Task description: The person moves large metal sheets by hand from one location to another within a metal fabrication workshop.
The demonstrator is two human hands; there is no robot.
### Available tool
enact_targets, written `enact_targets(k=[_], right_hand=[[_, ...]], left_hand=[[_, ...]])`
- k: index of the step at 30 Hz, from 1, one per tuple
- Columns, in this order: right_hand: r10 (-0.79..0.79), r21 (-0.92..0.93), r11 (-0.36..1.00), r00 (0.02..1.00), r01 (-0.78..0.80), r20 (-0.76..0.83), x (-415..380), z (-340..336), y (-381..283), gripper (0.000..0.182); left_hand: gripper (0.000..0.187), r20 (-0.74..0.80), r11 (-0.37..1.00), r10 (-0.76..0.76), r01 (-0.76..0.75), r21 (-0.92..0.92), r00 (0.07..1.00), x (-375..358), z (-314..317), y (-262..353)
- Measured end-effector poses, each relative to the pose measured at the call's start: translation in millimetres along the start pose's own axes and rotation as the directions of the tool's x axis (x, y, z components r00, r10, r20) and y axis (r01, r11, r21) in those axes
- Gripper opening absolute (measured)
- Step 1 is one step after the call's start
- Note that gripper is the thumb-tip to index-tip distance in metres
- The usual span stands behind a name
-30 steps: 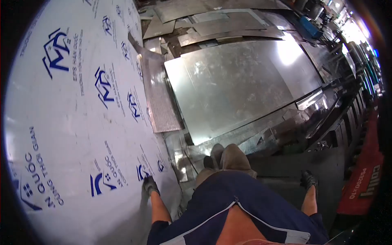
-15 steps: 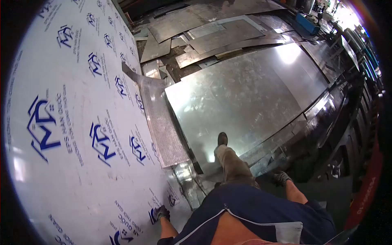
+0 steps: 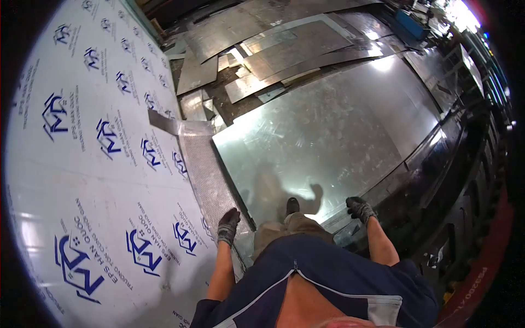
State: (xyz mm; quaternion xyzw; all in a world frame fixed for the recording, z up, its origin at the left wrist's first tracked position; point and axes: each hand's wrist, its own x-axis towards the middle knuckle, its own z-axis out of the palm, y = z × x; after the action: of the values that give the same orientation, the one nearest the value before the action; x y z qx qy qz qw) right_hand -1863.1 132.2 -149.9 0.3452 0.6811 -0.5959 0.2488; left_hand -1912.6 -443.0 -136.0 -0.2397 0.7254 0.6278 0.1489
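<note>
My left hand (image 3: 228, 225), in a dark grey work glove, hovers by the lower end of a perforated metal strip (image 3: 205, 169), its fingers loosely stretched and nothing visible in them. Out to the right, my right hand (image 3: 361, 209) wears a matching glove. Its fingers are slightly bent and apart, and I see no object in them. The hand is over the near edge of a large shiny metal sheet (image 3: 311, 131) lying flat ahead of me. One dark shoe (image 3: 292, 206) shows at that sheet's near side.
A tall white panel (image 3: 126, 180) with blue printed logos lines my left. Several loose metal sheets (image 3: 295, 52) lie scattered farther off. A blue box (image 3: 411, 24) sits at the far right. Dark machinery with a red edge (image 3: 481, 279) runs along my right.
My body has moved forward. The left hand has come up from beside the white panel to the perforated strip, and the right hand has risen forward toward the large sheet.
</note>
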Motion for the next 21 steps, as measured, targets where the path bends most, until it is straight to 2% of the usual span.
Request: enact_targets(k=[4,6,7,12,14,17,21], right_hand=[[0.051,0.109,0.993,0.993,-0.040,-0.105,19,-16,-30,0.057],[0.160,0.115,0.983,0.973,-0.142,-0.168,26,-13,-34,0.056],[0.222,0.149,0.968,0.964,-0.200,-0.148,31,-8,-37,0.057],[0.312,0.192,0.939,0.941,-0.285,-0.131,70,31,-78,0.057],[0.272,0.165,0.952,0.960,-0.258,-0.070,100,45,-95,0.059],[0.263,0.142,0.958,0.961,-0.250,-0.081,148,66,-151,0.054],[0.299,0.059,0.954,0.946,-0.294,-0.123,209,94,-241,0.048]], left_hand=[[0.051,0.021,1.000,0.001,-0.001,0.028,1.000,39,19,67],[0.052,0.078,0.969,-0.188,0.171,0.180,0.979,71,4,41],[0.050,0.093,0.944,-0.253,0.225,0.241,0.963,87,-2,21],[0.044,0.083,0.831,-0.430,0.358,0.426,0.899,115,-34,-56],[0.041,0.121,0.769,-0.433,0.296,0.567,0.893,132,-40,-63],[0.037,0.202,0.679,-0.375,0.119,0.725,0.905,187,-49,-53],[0.033,0.359,0.578,-0.242,-0.163,0.799,0.901,313,-64,5]])
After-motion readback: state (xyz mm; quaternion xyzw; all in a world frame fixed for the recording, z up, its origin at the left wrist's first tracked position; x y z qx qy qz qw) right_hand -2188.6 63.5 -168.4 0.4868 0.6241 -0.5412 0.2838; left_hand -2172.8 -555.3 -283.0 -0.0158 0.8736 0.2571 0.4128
